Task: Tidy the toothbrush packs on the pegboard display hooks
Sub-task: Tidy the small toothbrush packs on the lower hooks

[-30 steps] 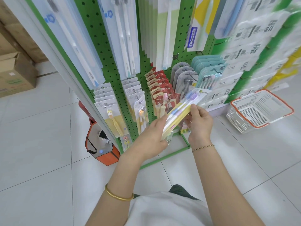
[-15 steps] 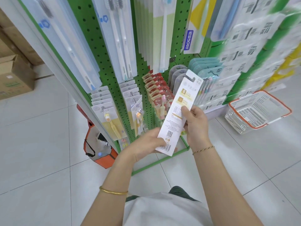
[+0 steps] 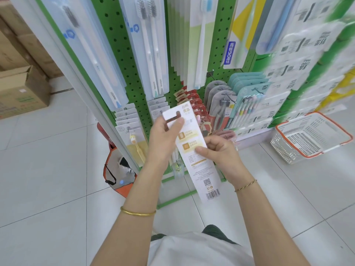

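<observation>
Toothbrush pack (image 3: 194, 148) pinched between left hand (image 3: 163, 139) and right hand (image 3: 221, 152) fingers (image 3: 199, 150).

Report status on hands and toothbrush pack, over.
Left hand pinches toothbrush pack top by hang slot. Right hand pinches its middle. Pack off the pegboard, printed back toward camera. Nothing in the way.

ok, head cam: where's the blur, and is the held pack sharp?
Head view: white packs at the right edge smeared, motion or lens-edge blur; held toothbrush pack sharp enough for barcode and QR code, fine print unreadable; wide-angle tilts the pegboard; lighting soft, no strong glare.
</observation>
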Demonstrator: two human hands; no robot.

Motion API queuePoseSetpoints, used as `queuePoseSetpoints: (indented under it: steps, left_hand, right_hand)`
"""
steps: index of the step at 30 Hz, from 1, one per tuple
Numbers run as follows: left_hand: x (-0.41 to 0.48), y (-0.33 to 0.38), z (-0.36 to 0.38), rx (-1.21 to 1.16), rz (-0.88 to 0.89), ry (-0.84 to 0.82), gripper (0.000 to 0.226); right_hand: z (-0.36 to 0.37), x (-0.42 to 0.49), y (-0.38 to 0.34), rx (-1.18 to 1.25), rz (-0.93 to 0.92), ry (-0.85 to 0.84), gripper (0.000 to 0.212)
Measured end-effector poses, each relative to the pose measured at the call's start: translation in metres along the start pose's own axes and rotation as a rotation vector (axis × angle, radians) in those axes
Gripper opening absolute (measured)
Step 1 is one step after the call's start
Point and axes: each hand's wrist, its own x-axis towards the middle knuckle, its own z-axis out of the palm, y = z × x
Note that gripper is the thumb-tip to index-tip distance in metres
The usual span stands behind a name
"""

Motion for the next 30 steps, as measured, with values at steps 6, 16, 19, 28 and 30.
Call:
queuePoseSetpoints:
  steps: [6, 16, 19, 28, 30]
  left_hand:
    - [-0.003, 0.002, -0.011, -0.27, -0.027, -0.013, 0.006]
    - [-0.01, -0.018, -0.029, -0.458, -0.126, -0.188, 0.022]
    - [-0.01, -0.02, -0.034, -0.48, -0.139, -0.179, 0.02]
    - [-0.005, -0.026, -0.04, 0.131, 0.077, 0.182, 0.033]
    - [-0.004, -0.025, -0.04, 0.215, 0.094, 0.196, 0.034]
  right_hand:
    - [0.002, 0.003, 0.009, 0.003, 0.07, -0.126, 0.012]
    - [0.03, -0.008, 0.034, 0.337, 0.369, -0.51, 0.095]
    - [0.034, -0.006, 0.034, 0.339, 0.333, -0.537, 0.082]
    - [0.03, 0.013, 0.04, -0.13, 0.228, 0.055, 0.07]
    - [0.035, 0.019, 0.042, -0.325, 0.206, 0.193, 0.067]
